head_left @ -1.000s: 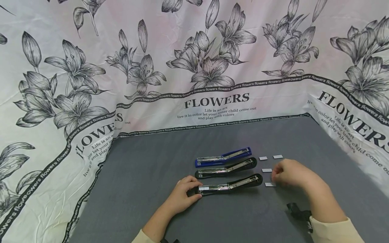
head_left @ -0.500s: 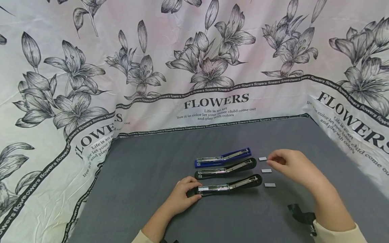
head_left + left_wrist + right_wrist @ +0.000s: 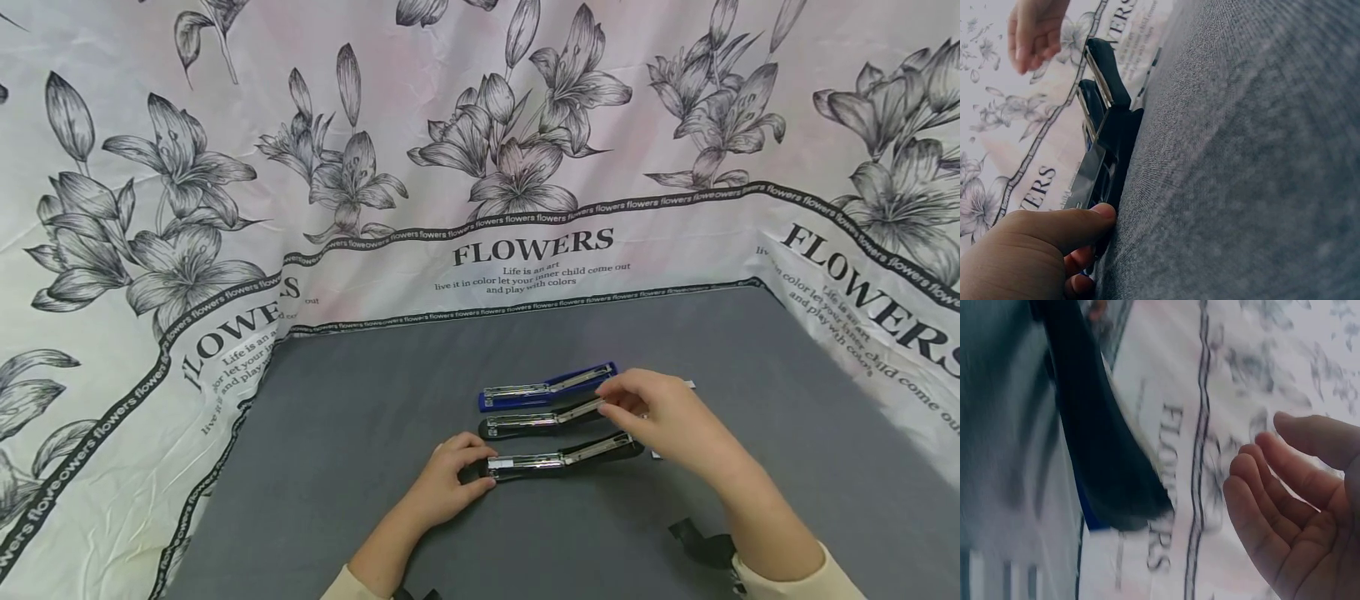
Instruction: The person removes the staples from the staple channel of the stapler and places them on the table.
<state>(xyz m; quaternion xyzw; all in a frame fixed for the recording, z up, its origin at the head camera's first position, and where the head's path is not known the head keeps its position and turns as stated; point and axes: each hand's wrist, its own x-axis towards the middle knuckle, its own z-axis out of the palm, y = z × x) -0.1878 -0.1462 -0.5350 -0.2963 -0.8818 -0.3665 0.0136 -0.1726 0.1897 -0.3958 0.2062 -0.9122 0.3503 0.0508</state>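
Three staplers lie opened out on the grey cloth in the head view: a blue stapler [image 3: 517, 392] at the back, a black stapler [image 3: 517, 423] in the middle and another black stapler [image 3: 525, 463] in front. My left hand [image 3: 448, 481] grips the left end of the front one between thumb and fingers. A short pale strip of staples [image 3: 501, 463] lies in its tray. My right hand [image 3: 652, 408] is over the right ends of the staplers, overlapping the middle one. The right wrist view shows its fingers loosely bent, thumb apart, holding nothing.
Loose staple strips lie right of the staplers, partly hidden by my right hand; one strip [image 3: 691, 384] shows behind it and one strip [image 3: 656, 455] below it. A floral curtain [image 3: 525, 275] borders the cloth-covered table [image 3: 360, 375] at the back and sides.
My right hand has moved from the front strips to the back ones, then left over the staplers' right ends. My left hand keeps its grip on the front stapler.
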